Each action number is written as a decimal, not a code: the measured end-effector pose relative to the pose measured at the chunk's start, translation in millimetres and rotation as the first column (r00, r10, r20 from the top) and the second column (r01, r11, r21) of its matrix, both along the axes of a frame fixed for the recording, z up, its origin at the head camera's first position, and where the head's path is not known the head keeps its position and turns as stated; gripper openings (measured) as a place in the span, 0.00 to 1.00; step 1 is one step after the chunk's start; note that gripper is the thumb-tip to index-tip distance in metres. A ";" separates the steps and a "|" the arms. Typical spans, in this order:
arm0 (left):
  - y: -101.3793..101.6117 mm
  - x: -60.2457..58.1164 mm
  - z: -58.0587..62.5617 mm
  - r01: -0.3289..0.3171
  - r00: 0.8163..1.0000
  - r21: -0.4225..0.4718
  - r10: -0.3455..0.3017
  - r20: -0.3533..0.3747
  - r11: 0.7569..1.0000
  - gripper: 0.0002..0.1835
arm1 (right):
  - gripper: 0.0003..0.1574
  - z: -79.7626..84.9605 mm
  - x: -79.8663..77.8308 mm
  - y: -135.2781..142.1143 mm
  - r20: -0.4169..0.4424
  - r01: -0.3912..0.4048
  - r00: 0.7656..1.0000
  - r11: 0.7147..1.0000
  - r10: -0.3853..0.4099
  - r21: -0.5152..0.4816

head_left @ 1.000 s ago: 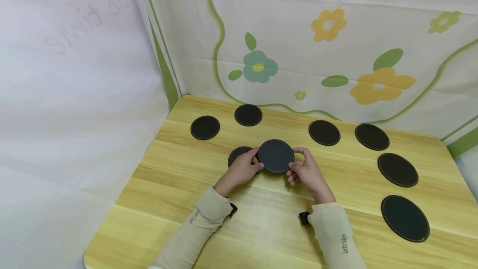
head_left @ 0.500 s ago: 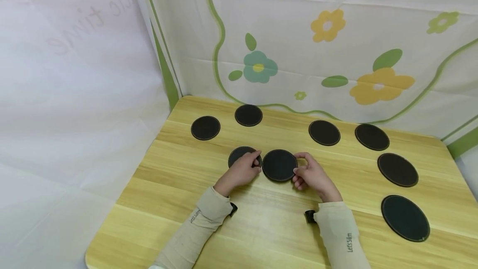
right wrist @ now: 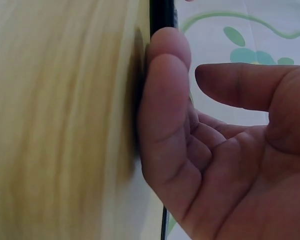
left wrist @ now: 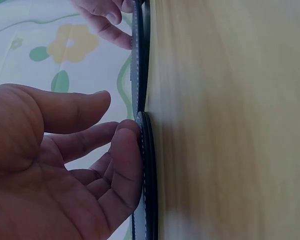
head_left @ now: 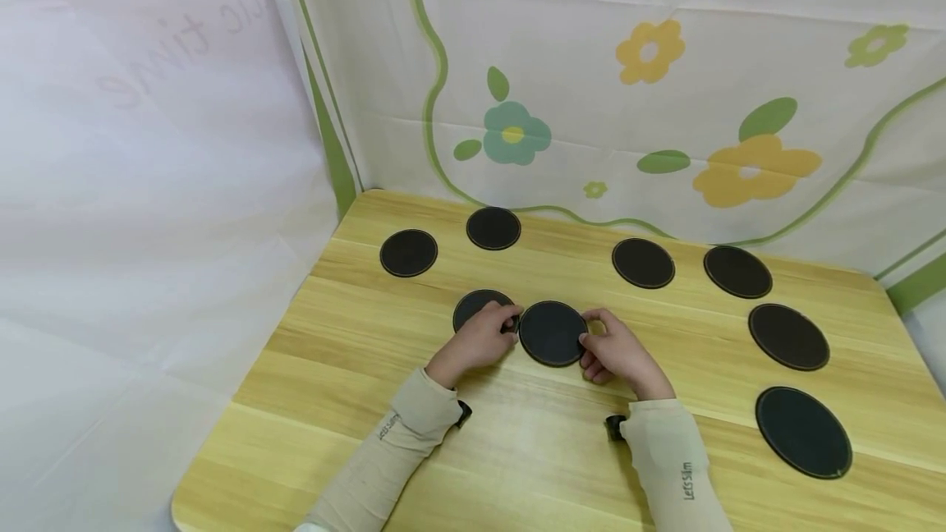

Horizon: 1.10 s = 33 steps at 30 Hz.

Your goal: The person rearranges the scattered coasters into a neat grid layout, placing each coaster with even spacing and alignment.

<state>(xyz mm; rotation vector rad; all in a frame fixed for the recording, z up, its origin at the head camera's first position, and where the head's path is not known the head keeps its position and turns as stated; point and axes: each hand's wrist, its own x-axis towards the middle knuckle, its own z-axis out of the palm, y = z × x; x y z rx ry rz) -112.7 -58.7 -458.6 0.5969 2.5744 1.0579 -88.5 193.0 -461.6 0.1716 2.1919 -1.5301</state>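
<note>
A black round coaster (head_left: 554, 333) with a stitched edge lies flat in the middle of the table. My right hand (head_left: 621, 353) is at its right rim, loosely bent fingers touching the edge; in the right wrist view the thumb (right wrist: 230, 82) stands apart from the disc. Just left of it, edge against edge, is a second coaster (head_left: 473, 304), partly covered by my left hand (head_left: 479, 339). Seen from the left wrist, its dark edge (left wrist: 149, 175) shows two layers. My left fingers (left wrist: 127, 165) rest against that coaster, with the thumb lifted free.
Several similar coasters lie around: two at the back left, one (head_left: 409, 253) and another (head_left: 493, 228); two at the back right, including one (head_left: 643, 263); and two down the right side, the nearest (head_left: 803, 432) included. A flower-printed cloth (head_left: 562, 64) hangs behind the wooden table (head_left: 310, 401).
The middle coaster, raised between both hands a second ago, has come down beside the left one, toward me. My left hand has left it; my right hand has moved slightly right and nearer.
</note>
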 end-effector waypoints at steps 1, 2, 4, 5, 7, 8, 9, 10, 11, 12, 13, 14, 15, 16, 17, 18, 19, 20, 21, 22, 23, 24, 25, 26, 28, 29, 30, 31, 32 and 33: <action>0.0 0.0 0.1 0.000 1.000 -0.002 0.000 0.001 1.000 0.23 | 0.28 0.8 0.3 -0.4 -0.003 -0.003 1.000 1.000 0.003 0.008; 0.0 0.1 0.2 -0.001 1.000 -0.002 0.001 0.003 1.000 0.23 | 0.28 0.9 0.4 -0.6 -0.006 -0.007 1.000 1.000 0.007 0.015; -0.1 0.1 0.2 -0.002 1.000 -0.003 0.002 0.006 1.000 0.23 | 0.28 1.1 0.6 -0.9 -0.008 -0.010 1.000 1.000 0.010 0.020; -0.3 0.2 0.3 -0.003 1.000 -0.002 0.003 0.007 1.000 0.23 | 0.28 1.2 0.7 -1.2 -0.008 -0.009 1.000 1.000 0.009 0.022; -0.6 -0.2 -0.1 -0.003 1.000 -0.003 0.003 0.008 1.000 0.24 | 0.28 0.9 0.5 -1.4 -0.008 -0.009 1.000 1.000 0.009 0.024; -0.8 -0.4 -0.4 -0.001 1.000 0.000 0.001 0.009 1.000 0.24 | 0.28 0.8 0.4 -1.5 -0.008 -0.010 1.000 1.000 0.011 0.026; -1.3 -0.6 -0.2 0.000 1.000 0.001 0.000 0.011 1.000 0.24 | 0.29 0.9 0.3 -1.7 -0.007 -0.011 1.000 1.000 0.011 0.026; -2.0 -1.0 -0.3 0.001 1.000 0.001 -0.001 0.014 1.000 0.24 | 0.29 0.9 0.2 -1.9 -0.008 -0.011 1.000 1.000 0.012 0.027; -2.9 -1.5 -0.1 0.003 1.000 0.005 -0.004 0.022 1.000 0.24 | 0.29 1.0 0.2 -2.1 -0.009 -0.011 1.000 1.000 0.011 0.027; -4.2 -2.2 -0.1 0.006 1.000 0.010 -0.006 0.030 1.000 0.24 | 0.30 1.1 0.1 -2.3 -0.010 -0.011 1.000 1.000 0.011 0.026; -5.9 -3.3 0.0 0.004 0.999 0.016 -0.004 0.037 1.000 0.25 | 0.30 1.2 0.0 -2.5 -0.010 -0.012 1.000 1.000 0.012 0.022; -8.2 -4.6 0.5 -0.002 0.999 0.021 0.001 0.047 1.000 0.25 | 0.31 1.3 0.0 -2.7 -0.013 -0.012 1.000 1.000 0.013 0.020; -11.1 -6.5 1.0 -0.012 0.998 0.026 0.011 0.055 1.000 0.25 | 0.32 1.4 0.0 -2.9 -0.014 -0.013 1.000 1.000 0.013 0.017; -14.7 -9.1 0.8 -0.024 0.998 0.034 0.022 0.057 0.999 0.25 | 0.32 1.6 0.0 -3.2 -0.016 -0.014 1.000 1.000 0.014 0.013; -19.3 -11.6 1.5 -0.040 0.998 0.042 0.037 0.060 0.998 0.25 | 0.32 1.6 -0.1 -3.4 -0.018 -0.015 1.000 1.000 0.016 0.009; -24.7 -14.6 1.9 -0.063 0.997 0.049 0.060 0.057 0.997 0.25 | 0.33 1.7 -0.2 -3.6 -0.019 -0.017 1.000 1.000 0.017 0.008; -30.9 -17.8 2.5 -0.088 0.995 0.050 0.085 0.053 0.995 0.25 | 0.33 1.4 -0.5 -3.7 -0.021 -0.019 1.000 1.000 0.019 0.006; -38.0 -20.9 3.1 -0.113 0.993 0.053 0.111 0.049 0.992 0.26 | 0.32 1.1 -0.8 -3.8 -0.023 -0.021 1.000 1.000 0.021 0.007; -45.4 -24.1 4.0 -0.139 0.990 0.052 0.136 0.044 0.989 0.26 | 0.32 1.0 -1.1 -3.9 -0.024 -0.024 0.999 1.000 0.024 0.007; -53.3 -26.8 5.0 -0.165 0.986 0.046 0.163 0.039 0.985 0.27 | 0.32 0.7 -1.5 -4.0 -0.023 -0.023 0.999 1.000 0.023 0.007; -61.2 -29.4 6.2 -0.193 0.981 0.034 0.192 0.036 0.981 0.28 | 0.31 0.6 -1.8 -4.1 -0.023 -0.022 0.999 1.000 0.022 0.008; -68.9 -31.8 6.9 -0.217 0.976 0.021 0.216 0.032 0.976 0.29 | 0.31 0.6 -2.0 -4.2 -0.023 -0.023 0.999 1.000 0.023 0.008; -76.3 -34.0 7.3 -0.234 0.972 0.006 0.233 0.029 0.972 0.30 | 0.30 0.5 -2.2 -4.2 -0.024 -0.026 0.999 1.000 0.026 0.009; -83.1 -35.8 7.8 -0.251 0.968 -0.007 0.251 0.031 0.968 0.31 | 0.30 0.7 -2.3 -4.2 -0.024 -0.028 0.999 1.000 0.028 0.009; -94.8 -39.0 7.8 -0.274 0.961 -0.031 0.275 0.037 0.961 0.33 | 0.30 1.1 -2.1 -4.3 -0.027 -0.031 0.999 1.000 0.031 0.006; -99.7 -40.3 7.2 -0.281 0.958 -0.042 0.282 0.043 0.959 0.34 | 0.30 1.5 -2.0 -4.4 -0.029 -0.035 0.999 0.999 0.035 0.004; -103.7 -41.2 6.9 -0.283 0.957 -0.050 0.286 0.051 0.958 0.35 | 0.30 1.8 -1.7 -4.4 -0.030 -0.038 0.999 0.999 0.038 0.002; -106.9 -41.9 6.2 -0.284 0.956 -0.056 0.287 0.060 0.957 0.35 | 0.30 1.9 -1.6 -4.5 -0.032 -0.040 0.999 0.999 0.040 0.001; -109.5 -42.3 5.9 -0.284 0.955 -0.061 0.288 0.068 0.957 0.35 | 0.29 2.2 -1.4 -4.7 -0.032 -0.039 0.999 0.999 0.039 -0.001; -111.1 -42.4 5.8 -0.281 0.956 -0.065 0.285 0.073 0.958 0.35 | 0.30 2.5 -1.2 -4.9 -0.033 -0.043 0.999 0.999 0.042 -0.003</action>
